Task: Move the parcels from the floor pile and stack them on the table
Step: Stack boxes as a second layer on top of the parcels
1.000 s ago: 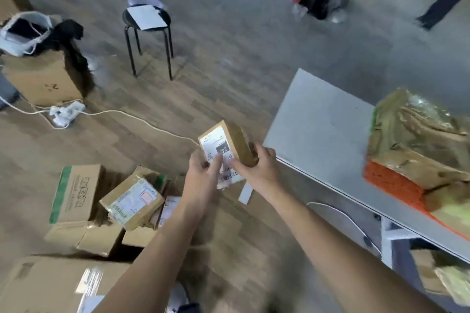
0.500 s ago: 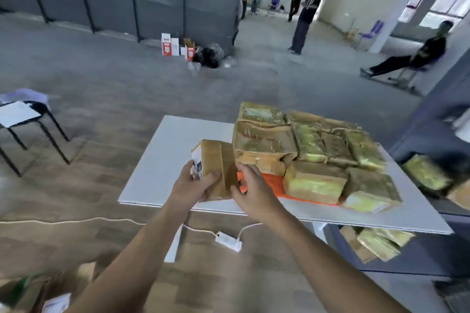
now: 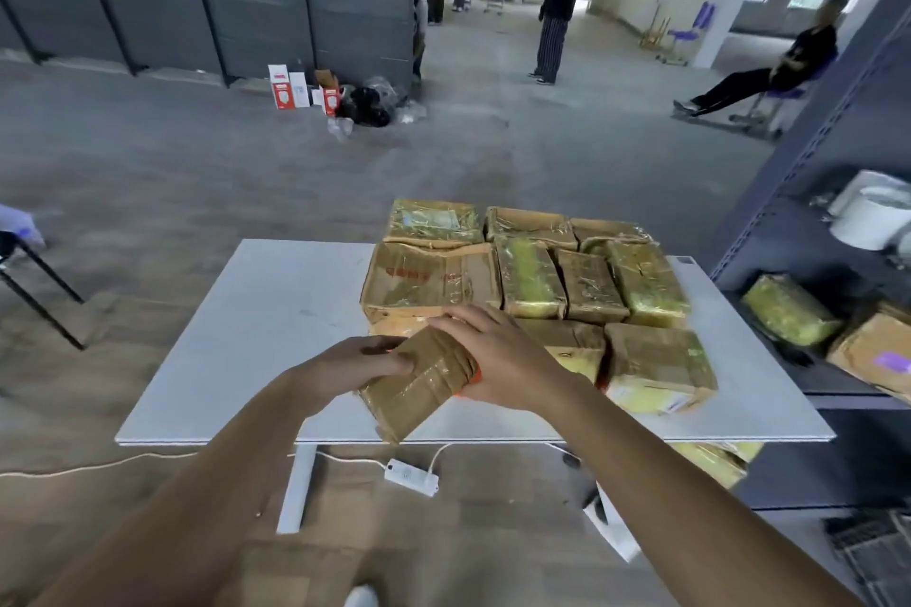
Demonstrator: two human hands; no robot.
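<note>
Holding a taped brown parcel (image 3: 419, 384) tilted over the near edge of the white counter (image 3: 256, 311), clamped by the left hand (image 3: 355, 367) on its left side and the right hand (image 3: 498, 360) curled over its far end, just beside the wrapped parcels (image 3: 532, 281) already laid out across the right half

head cam | fwd+down | close, over table (image 3: 276, 311) near edge
</note>
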